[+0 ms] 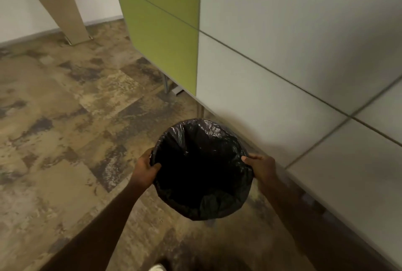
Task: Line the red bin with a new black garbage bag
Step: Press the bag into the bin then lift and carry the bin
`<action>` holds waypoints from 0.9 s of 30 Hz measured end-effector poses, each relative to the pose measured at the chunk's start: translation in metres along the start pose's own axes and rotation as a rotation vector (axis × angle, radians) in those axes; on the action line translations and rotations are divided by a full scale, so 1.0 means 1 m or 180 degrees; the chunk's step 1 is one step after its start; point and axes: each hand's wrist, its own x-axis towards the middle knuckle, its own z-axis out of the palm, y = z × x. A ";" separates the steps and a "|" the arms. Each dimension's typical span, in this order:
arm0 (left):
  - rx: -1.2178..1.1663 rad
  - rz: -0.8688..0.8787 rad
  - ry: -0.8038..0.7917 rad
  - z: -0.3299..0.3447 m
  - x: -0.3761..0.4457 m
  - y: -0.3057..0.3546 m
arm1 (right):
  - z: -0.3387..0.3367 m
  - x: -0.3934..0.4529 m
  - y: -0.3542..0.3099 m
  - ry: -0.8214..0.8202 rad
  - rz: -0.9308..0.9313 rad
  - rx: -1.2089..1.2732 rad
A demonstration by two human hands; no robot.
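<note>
The left hand (144,170) is closed on the near-left edge of the black garbage bag (202,170), thumb hooked over the lip and into the dark opening, the other fingers wrapped down the outside. Across the mouth, the right hand (262,167) pinches the bag's right edge the same way — thumb on top, fingers curled under the plastic. The bag is stretched into a round opening that faces straight up toward the person's head, its long axis running down to the floor (65,118). It stands just beside the pale panelled wall (293,53), on the floor at the wall's foot, with the green panel (161,31) farther along that wall. The red bin itself cannot be seen — black plastic covers all of the rim and sides. The inside is only blackness; its depth cannot be made out. A planter (61,9), cut off at the top, stands well away from the wall.
</note>
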 end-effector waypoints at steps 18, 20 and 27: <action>0.0277 -0.0246 0.0443 -0.080 0.242 -0.104 | 0.246 0.206 -0.004 0.0071 -0.0446 -0.0627; 0.0305 -0.0333 0.0518 -0.075 0.265 -0.129 | 0.265 0.232 0.013 0.0020 -0.0456 -0.0686; 0.0274 -0.0526 0.0578 -0.054 0.331 -0.212 | 0.324 0.309 0.068 -0.0008 -0.0424 -0.0937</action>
